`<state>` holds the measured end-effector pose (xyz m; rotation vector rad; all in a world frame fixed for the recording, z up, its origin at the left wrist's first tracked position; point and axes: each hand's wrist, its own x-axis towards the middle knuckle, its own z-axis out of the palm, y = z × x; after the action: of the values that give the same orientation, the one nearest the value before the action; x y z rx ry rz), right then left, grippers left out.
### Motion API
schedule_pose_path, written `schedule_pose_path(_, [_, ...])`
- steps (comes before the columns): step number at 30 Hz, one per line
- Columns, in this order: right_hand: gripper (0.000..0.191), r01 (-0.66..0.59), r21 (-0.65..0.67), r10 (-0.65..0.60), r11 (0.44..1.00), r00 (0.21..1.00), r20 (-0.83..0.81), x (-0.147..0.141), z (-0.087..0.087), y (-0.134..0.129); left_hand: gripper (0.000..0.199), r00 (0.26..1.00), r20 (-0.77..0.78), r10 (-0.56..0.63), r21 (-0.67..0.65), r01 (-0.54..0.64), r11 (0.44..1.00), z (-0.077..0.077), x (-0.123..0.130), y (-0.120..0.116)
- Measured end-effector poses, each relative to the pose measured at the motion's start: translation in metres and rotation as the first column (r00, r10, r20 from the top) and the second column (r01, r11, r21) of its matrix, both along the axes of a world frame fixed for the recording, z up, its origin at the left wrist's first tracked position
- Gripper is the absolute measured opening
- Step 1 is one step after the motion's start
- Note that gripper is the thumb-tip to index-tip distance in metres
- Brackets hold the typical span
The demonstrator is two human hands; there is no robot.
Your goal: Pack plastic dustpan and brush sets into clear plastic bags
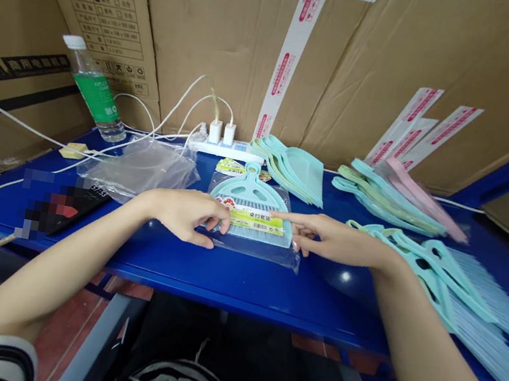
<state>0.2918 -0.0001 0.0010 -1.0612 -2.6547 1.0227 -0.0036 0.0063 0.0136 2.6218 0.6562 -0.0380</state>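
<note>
Behind the front edge of the desk (228, 284), the left hand (188, 215), fingers curled, and right hand (325, 237), forefinger stretched, touch the bagged set (254, 206), grip unclear, seemingly aligning its label (256, 220), so next probably calls for gentle smoothing.

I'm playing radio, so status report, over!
Left grip and right grip on bagged dustpan set. Set flat on table. Loose plastic bag to its left.

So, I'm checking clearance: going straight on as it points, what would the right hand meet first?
The right hand, at the yellow label card, would probably meet the left hand; depth is unclear.
</note>
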Motion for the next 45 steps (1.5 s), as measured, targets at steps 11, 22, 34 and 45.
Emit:
schedule_pose_path(11, [0.062,0.008,-0.017,-0.007,1.000,0.999,0.031,-0.001,0.002,-0.002,0.018,1.000,0.005,-0.005,0.001,0.005,1.000,-0.001,0.000,0.000])
schedule_pose_path(22, [0.056,0.056,-0.050,-0.055,0.997,0.998,0.019,0.001,-0.002,0.001,0.018,1.000,-0.006,0.008,-0.004,-0.008,1.000,0.000,0.001,0.000])
schedule_pose_path(34, [0.062,0.103,-0.013,-0.103,0.995,0.995,0.015,-0.010,0.003,-0.004,0.017,1.000,0.009,-0.006,0.006,0.006,1.000,-0.002,0.001,0.000])
schedule_pose_path(45, [0.067,0.136,-0.046,-0.134,0.990,0.990,0.041,-0.007,0.005,-0.005,0.013,0.997,0.054,-0.048,0.017,0.047,0.999,-0.003,0.003,-0.001])
